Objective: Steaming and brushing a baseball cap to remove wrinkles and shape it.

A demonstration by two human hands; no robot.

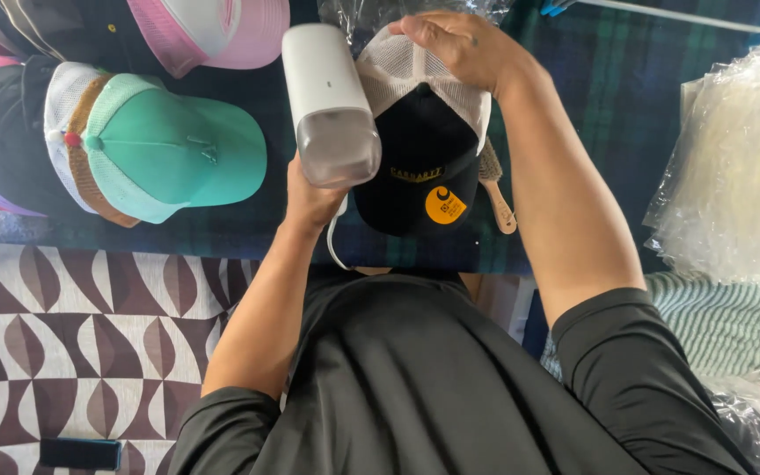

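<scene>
My left hand (308, 199) grips a white handheld appliance (327, 101) with a clear, greyish lower tank, held upright over the table. Its head sits right beside a black cap (422, 149) with a white mesh back and a round orange sticker on the brim. My right hand (452, 42) rests on top of the cap's mesh back, fingers curled over it, holding it in place. A thin white cord hangs below the appliance.
A wooden brush (494, 189) lies just right of the cap. Green (169, 149), pink (213, 31) and other caps are stacked at the left on the dark plaid cloth (626, 97). Clear plastic bags (736, 167) pile at the right. A patterned floor (72, 334) lies below.
</scene>
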